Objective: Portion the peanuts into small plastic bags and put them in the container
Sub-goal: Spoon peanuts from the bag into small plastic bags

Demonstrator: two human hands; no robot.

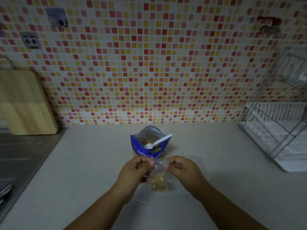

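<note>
Low in the centre of the frame, your small clear plastic bag (159, 175) hangs upright with a clump of peanuts (158, 183) at its bottom. Just above it stands the open blue peanut pouch (149, 151), a white spoon (157, 142) resting inside.

Lower part of blue peanut pouch (150, 147) hidden behind left hand (134, 170), right hand (181, 169) and small plastic bag (158, 178). Pouch lettering only partly readable. White spoon (159, 141) bowl sunk among nuts. Cutting board (25, 103), sink (21, 156) and dish rack (280, 130) cut off by frame edges. Wall stickers (31, 40) blurred. Forearms cropped at bottom edge.
</note>
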